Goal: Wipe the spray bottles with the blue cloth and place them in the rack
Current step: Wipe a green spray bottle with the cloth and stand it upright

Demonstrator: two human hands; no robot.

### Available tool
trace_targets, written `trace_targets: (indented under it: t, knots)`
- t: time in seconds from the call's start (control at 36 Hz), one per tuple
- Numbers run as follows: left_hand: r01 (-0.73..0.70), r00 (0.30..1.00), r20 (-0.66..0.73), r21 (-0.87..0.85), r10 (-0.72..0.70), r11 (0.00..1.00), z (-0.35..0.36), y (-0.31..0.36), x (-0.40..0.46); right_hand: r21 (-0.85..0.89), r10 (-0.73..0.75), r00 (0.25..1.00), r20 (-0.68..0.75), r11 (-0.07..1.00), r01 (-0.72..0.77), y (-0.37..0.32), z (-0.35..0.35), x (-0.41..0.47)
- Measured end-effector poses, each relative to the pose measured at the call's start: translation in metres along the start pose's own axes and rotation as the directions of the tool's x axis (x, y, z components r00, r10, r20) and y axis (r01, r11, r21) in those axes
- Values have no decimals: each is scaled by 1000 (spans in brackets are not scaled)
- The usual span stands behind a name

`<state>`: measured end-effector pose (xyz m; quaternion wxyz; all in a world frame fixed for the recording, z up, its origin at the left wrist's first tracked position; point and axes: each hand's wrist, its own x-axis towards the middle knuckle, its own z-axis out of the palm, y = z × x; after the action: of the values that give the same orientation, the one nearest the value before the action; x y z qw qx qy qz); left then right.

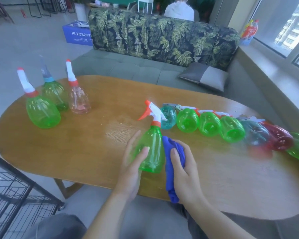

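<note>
**Both hands worked close together over the table edge**

The left hand (134,159) reached forward from a bare forearm, its fingers curled round the green spray bottle (151,149) and its thumb lying across the front of it. The right hand (183,168) came in from the lower right, palm down, and gripped the blue cloth (171,169), which touched the bottle's side. Both wrists were nearly straight.

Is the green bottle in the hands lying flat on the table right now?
No. The green spray bottle stands roughly upright, gripped by the left hand, while the right hand presses the blue cloth against its side.
</note>
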<state>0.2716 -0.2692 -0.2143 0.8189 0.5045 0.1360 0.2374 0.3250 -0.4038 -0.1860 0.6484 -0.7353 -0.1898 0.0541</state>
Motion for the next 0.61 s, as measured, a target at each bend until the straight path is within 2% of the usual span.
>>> trace_targets:
  t: [0.17,0.31,0.39,0.5,0.61]
  knots:
    - [-44,997,75,108,36,993,0,-6,2,-1,-27,999,-36,1000,27,-6,-2,-2]
    - [-83,996,46,157,77,984,-1,-10,3,-65,-71,996,53,995,74,-8,0,-8]
    - [-98,995,-2,128,99,987,-1,-8,2,-112,-155,983,98,980,166,-13,-3,1]
    - [-93,996,6,146,94,985,-2,-7,2,-213,-290,954,77,930,300,-24,-8,34]
    - [-86,996,18,165,84,983,-1,-7,2,-385,-342,925,167,841,381,-26,-8,59]
